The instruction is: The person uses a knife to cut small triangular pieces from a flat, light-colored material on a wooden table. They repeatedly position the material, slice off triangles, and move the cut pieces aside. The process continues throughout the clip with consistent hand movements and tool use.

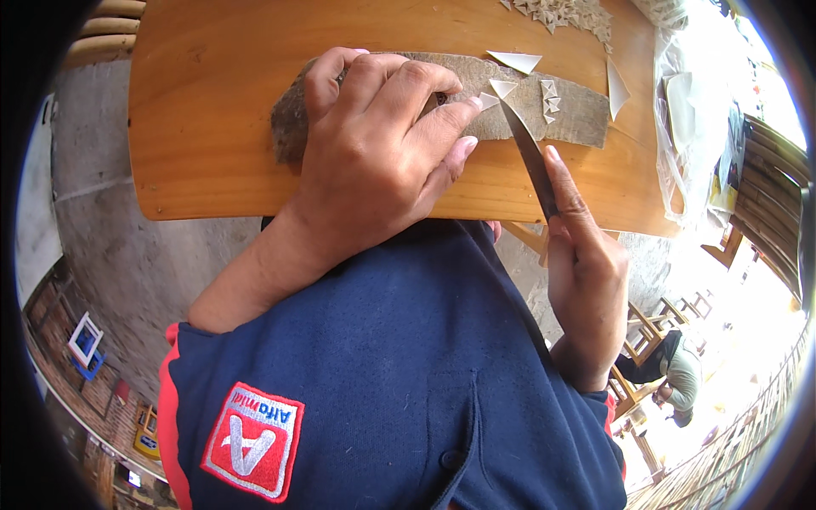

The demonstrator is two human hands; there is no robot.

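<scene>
My left hand [374, 144] is curled on a worn wooden board [578, 121], index fingertip pressing beside a small white triangle [488, 101]. My right hand [586, 272] grips a knife [531, 157], index finger along it, its blade tip at another white triangle [501, 87]. A short column of tiny triangles [549, 95] lies to the right on the board. A larger white piece [514, 61] sits at the board's back edge, and another [617, 89] just past its right end.
The board rests on a wooden table [204, 127]. A pile of small pale pieces [561, 13] is at the back, plastic bags [676, 127] at the right edge. Beyond, at lower right, a person in a pale green top [684, 378] bends near wooden stools [646, 331].
</scene>
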